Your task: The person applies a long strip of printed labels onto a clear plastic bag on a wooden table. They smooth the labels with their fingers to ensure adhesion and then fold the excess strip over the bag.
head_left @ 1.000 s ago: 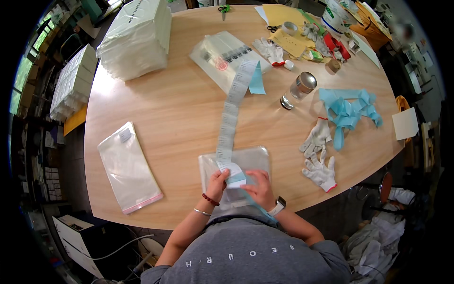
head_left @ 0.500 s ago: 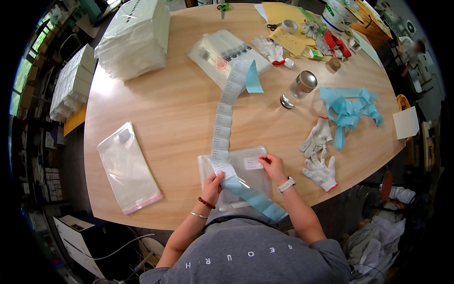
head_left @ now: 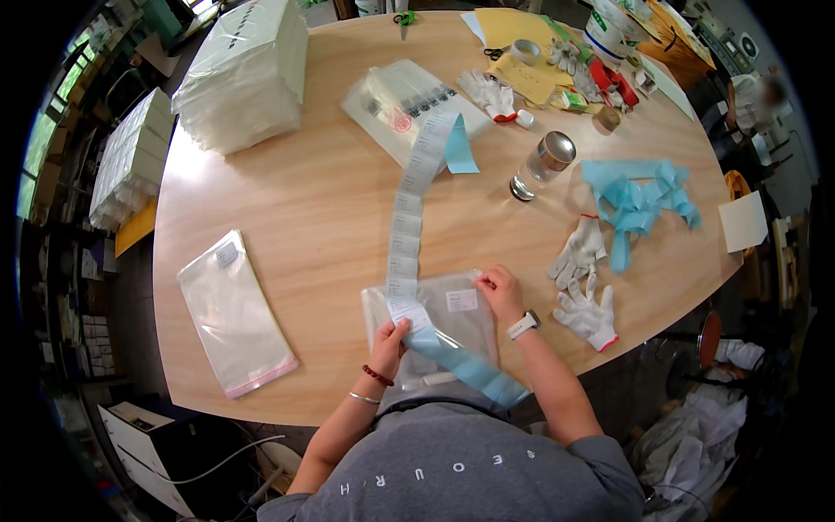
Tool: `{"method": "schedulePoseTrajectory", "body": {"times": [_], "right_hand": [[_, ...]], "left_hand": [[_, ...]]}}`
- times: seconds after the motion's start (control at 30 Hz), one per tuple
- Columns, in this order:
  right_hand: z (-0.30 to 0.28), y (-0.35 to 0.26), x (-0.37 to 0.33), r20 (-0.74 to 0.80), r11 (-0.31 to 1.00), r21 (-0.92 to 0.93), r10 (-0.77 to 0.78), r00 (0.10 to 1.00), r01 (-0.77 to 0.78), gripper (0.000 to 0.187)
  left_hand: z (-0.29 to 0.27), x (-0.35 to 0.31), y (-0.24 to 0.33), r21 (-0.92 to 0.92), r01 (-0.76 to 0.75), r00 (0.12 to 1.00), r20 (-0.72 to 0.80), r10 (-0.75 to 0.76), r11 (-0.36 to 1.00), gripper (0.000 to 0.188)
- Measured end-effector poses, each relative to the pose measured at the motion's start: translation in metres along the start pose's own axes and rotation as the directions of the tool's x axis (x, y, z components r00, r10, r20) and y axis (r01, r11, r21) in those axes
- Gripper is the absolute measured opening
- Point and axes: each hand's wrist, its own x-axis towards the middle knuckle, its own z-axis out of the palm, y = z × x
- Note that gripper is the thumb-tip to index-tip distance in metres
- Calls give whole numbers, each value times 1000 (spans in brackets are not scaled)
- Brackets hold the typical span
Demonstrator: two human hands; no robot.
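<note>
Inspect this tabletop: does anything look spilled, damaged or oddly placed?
Right of the bottle, a light-blue strip lies in a tangled heap, odd compared with the label strip in the left hand, which stretches out untangled. I see no spill or clear damage.

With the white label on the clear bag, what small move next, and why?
Probably the right hand should take the clear bag by its upper right corner: the white label lies on the bag, the hand is at that corner, and the left hand holds the label strip.
</note>
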Motion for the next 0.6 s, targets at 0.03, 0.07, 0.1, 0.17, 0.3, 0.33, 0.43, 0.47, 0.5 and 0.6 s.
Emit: {"method": "schedulePoseTrajectory", "body": {"times": [0.03,0.07,0.1,0.17,0.3,0.33,0.43,0.47,0.5,0.6], "right_hand": [[0,-1,-1,-49,989,-88,-120,992,115,10],[-1,-3,-3,-87,958,-181,-241,967,222,9],[-1,-6,-5,-111,908,-274,-358,927,318,7],[-4,-16,-5,-178,876,-320,-429,886,360,5],[-3,-27,-18,-282,904,-193,-424,861,382,5],[-2,-29,-26,-151,959,-41,-284,947,282,5],[0,-39,-45,404,986,170,-70,912,1,8],[-1,-46,-48,610,990,139,-99,786,17,9],[0,-51,-51,780,993,114,-116,615,42,10],[36,-26,-62,462,577,735,-42,886,-356,11]], "left_hand": [[0,0,0,-5,0,1000,2,0,1000,22],[-1,1,0,-9,0,1000,4,0,1000,22],[-3,0,-1,-14,2,1000,3,-2,1000,21],[-2,-2,0,-2,-3,1000,6,3,1000,21],[3,-6,5,-20,-13,1000,20,14,1000,21],[6,-8,8,-51,-36,998,42,38,998,20],[20,-15,18,-128,-85,987,122,101,988,20],[25,-16,22,-144,-93,980,159,116,985,20],[28,-17,24,-160,-101,971,197,132,982,20],[14,0,4,92,-25,989,147,11,995,21]]}}
